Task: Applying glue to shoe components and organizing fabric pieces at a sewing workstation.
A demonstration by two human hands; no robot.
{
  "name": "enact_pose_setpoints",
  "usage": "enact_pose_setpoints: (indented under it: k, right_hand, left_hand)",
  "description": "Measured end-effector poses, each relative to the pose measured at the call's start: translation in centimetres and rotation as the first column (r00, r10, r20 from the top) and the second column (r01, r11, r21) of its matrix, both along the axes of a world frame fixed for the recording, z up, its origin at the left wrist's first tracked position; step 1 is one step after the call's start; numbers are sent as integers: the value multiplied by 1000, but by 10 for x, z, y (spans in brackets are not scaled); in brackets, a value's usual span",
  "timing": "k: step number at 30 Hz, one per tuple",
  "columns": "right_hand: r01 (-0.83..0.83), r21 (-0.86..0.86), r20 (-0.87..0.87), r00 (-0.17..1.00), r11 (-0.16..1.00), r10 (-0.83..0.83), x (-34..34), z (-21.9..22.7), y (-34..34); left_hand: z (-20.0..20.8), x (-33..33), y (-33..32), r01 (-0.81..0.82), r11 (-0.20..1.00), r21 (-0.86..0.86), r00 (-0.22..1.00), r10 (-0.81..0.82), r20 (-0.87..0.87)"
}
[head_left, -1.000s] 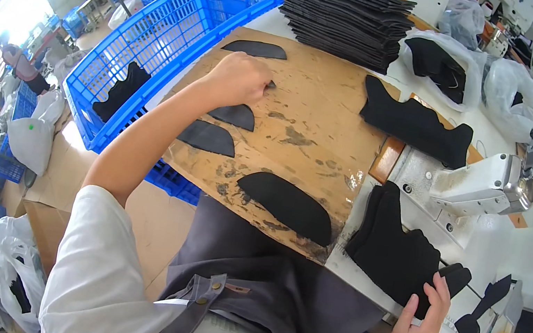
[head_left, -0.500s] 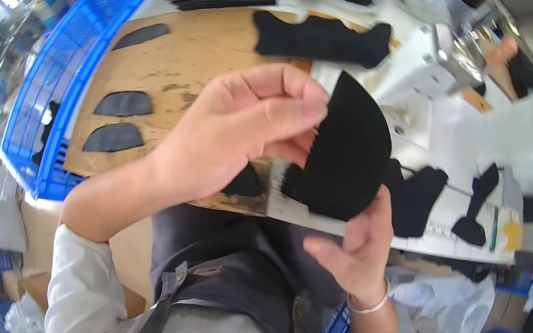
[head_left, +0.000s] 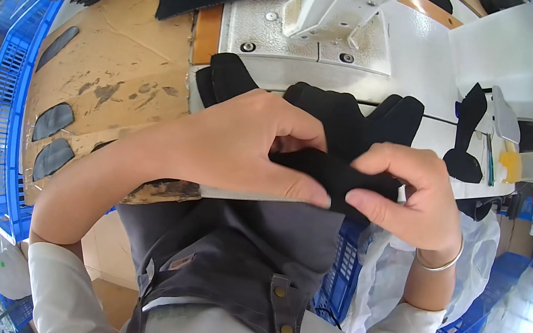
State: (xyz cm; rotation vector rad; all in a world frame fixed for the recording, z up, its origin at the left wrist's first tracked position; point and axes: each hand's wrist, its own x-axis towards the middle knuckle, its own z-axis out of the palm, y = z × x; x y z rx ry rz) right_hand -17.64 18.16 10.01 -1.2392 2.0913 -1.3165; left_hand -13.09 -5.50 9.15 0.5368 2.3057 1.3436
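Note:
Both hands hold a black fabric piece [head_left: 322, 171] low over the table's front edge. My left hand [head_left: 252, 146] is closed on its left part, thumb lying along the near side and the fingers mostly hidden behind. On the right part, my right hand [head_left: 417, 195] pinches it between thumb and fingers. The piece looks bent between the hands, and its outline is partly covered. Just beyond lie several black cut pieces [head_left: 341, 119] with rounded lobes, on the white machine bed.
A white sewing machine [head_left: 340, 2] stands beyond the hands. On the brown board [head_left: 128, 66] at left lie small dark patches [head_left: 54, 120]. A blue crate [head_left: 7, 116] borders it. Further right are a narrow black piece [head_left: 468, 130] and a pen-like tool [head_left: 490, 160].
The black piece has gone from raised and flat to low and bent. My right hand now pinches it beside my left. The whole view has shifted, bringing the machine nearer the middle.

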Motion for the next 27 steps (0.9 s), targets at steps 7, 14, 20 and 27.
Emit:
enact_pose_setpoints:
  k: [7,14,20,27]
  right_hand:
    - [235,229,50,966,945,-253,1,-18,3]
    - [277,205,-54,961,939,-272,3,-27,1]
    - [262,205,-54,965,943,-256,1,-30,3]
    - [265,201,-76,964,943,-255,3,-30,2]
  left_hand:
    - [-14,-5,16,-169,975,-142,986,168,-19]
    - [-18,-5,17,-185,959,-214,963,133,-234]
    - [-21,0,21,-215,944,-251,951,144,-274]
    - [-21,1,23,-225,939,-258,947,149,-286]
